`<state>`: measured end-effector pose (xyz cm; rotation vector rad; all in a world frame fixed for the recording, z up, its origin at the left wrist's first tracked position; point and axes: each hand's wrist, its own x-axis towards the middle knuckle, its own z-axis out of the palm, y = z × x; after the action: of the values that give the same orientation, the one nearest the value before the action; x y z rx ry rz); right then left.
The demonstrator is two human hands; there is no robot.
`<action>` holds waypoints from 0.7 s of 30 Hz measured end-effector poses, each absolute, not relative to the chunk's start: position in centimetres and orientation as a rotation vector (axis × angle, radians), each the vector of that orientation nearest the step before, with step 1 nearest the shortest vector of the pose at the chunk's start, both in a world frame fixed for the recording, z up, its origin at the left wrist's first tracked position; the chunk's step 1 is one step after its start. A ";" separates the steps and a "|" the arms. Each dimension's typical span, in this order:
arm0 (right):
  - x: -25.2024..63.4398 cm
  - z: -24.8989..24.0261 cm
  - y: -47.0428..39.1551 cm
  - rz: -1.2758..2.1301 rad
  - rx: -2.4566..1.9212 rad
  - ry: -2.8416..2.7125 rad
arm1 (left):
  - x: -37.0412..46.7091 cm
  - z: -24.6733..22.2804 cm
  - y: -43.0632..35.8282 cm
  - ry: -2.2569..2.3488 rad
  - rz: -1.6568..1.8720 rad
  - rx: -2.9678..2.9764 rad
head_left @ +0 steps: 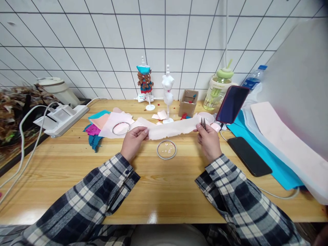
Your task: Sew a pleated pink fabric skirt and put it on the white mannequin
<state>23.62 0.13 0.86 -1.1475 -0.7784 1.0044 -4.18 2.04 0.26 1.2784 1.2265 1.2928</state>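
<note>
A pale pink paper strip [173,129] with a jagged lower edge is stretched between my two hands above the table. My left hand [134,140] pinches its left end between thumb and fingers. At the other end, my right hand [208,138] grips the strip and also holds small scissors [203,123], whose dark tips point up. Just below the strip lies a round hoop [166,158] with tiny pink scraps [167,148] inside it. Behind the strip stands a bare white mini mannequin [168,89].
Another mannequin [145,80] wears brown, red and blue paper. Beside them stand a small cardboard box [188,104] and a green-lidded bottle [219,89]. Coloured sheets and a second hoop [113,130] lie left. A propped phone [232,104], a flat phone [249,155] and a power strip [63,119] flank the table.
</note>
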 end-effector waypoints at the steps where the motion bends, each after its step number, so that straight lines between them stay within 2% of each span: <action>1: 24.1 1.0 0.2 0.989 -1.134 -0.757 | -4.3 0.2 2.1 1.233 1.285 1.287; 6: 27.3 1.4 0.7 0.879 -1.089 -0.638 | -5.4 -0.1 3.6 1.383 1.259 1.440; 11: 29.0 1.2 0.9 0.839 -1.115 -0.555 | -7.2 -0.5 5.9 1.605 1.115 1.963; 16: 28.8 1.1 1.0 0.721 -1.162 -0.446 | -7.5 -0.9 6.6 1.372 0.820 2.540; 21: 29.0 0.3 1.3 0.730 -1.221 -0.519 | -7.2 -1.7 6.3 1.374 0.540 2.695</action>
<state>28.98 1.28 0.30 -1.2215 -0.5192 0.7300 -7.19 6.29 -1.67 2.6948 1.3735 0.5398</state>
